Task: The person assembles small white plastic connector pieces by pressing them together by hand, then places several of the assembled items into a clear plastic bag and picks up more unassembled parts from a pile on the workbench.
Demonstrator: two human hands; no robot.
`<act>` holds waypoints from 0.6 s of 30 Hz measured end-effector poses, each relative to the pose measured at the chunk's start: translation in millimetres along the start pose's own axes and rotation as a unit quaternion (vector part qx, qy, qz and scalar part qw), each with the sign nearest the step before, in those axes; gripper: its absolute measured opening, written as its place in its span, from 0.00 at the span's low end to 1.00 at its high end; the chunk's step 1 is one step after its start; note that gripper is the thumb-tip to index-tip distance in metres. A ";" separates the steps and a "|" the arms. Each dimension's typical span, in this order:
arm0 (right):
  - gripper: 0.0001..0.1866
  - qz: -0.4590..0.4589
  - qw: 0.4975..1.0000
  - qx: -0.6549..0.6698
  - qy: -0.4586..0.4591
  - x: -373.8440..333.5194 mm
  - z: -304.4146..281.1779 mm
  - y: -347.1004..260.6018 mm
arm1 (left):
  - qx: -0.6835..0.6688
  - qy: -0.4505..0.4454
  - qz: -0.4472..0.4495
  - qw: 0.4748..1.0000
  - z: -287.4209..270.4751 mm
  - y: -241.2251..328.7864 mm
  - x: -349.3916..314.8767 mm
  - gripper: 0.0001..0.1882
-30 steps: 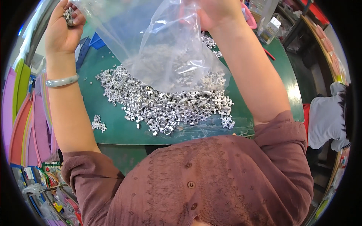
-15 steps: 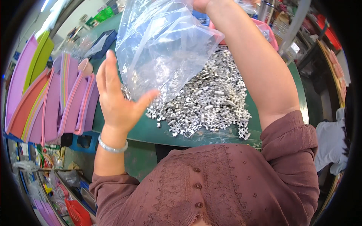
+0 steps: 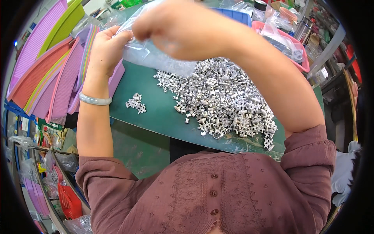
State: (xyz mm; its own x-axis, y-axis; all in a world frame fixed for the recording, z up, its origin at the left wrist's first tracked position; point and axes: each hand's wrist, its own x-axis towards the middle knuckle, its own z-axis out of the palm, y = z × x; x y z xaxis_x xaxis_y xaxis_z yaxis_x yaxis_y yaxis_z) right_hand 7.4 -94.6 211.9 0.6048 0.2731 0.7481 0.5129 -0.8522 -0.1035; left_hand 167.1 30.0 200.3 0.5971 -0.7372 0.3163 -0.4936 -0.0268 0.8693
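Note:
A clear plastic bag point(image 3: 159, 60) is stretched between my hands above the far part of the green table point(image 3: 156, 113). My left hand point(image 3: 107, 50) pinches its left edge between thumb and fingers. Close beside it, my right hand point(image 3: 167, 31) is closed at the bag's upper edge, a little smeared by motion and hiding part of the bag. Below my right forearm spreads a heap of small silvery metal parts point(image 3: 230, 97), many of them star- or cross-shaped. A small cluster of the same metal parts point(image 3: 135, 103) lies apart, left of the heap.
Purple, coral and green plastic trays point(image 3: 58, 78) stand stacked along the table's left side. A pink basket point(image 3: 306, 64) holding plastic bags is at the far right, beside a blue bin point(image 3: 233, 15). Shelves with a red basket point(image 3: 70, 201) are at lower left.
My left hand has gone from spread fingers to a pinch on the bag's edge. My right hand has come left and nearer, and the bag has shifted, uncovering more of the metal parts.

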 end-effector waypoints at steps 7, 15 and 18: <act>0.14 0.176 0.955 0.047 -0.234 -5.2 59.9 70.6 | -0.210 -0.022 -0.059 0.976 -10.1 -5.5 8.8 0.08; 0.24 0.118 0.862 -0.134 -0.474 18.4 114.1 79.3 | -0.375 0.067 -0.057 0.923 -57.3 -34.8 22.2 0.06; 0.20 0.107 0.874 -0.114 -0.459 26.1 120.2 89.3 | -0.285 0.070 -0.021 0.956 -83.0 -36.3 17.6 0.08</act>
State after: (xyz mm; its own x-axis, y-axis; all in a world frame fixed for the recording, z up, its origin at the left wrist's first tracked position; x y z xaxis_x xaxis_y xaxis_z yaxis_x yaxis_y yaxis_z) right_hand 142.2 -110.0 143.3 0.9599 0.2507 -0.1258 0.2567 -0.9659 0.0341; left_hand 248.1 74.0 205.8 0.7078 -0.6443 0.2895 -0.0658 0.3479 0.9352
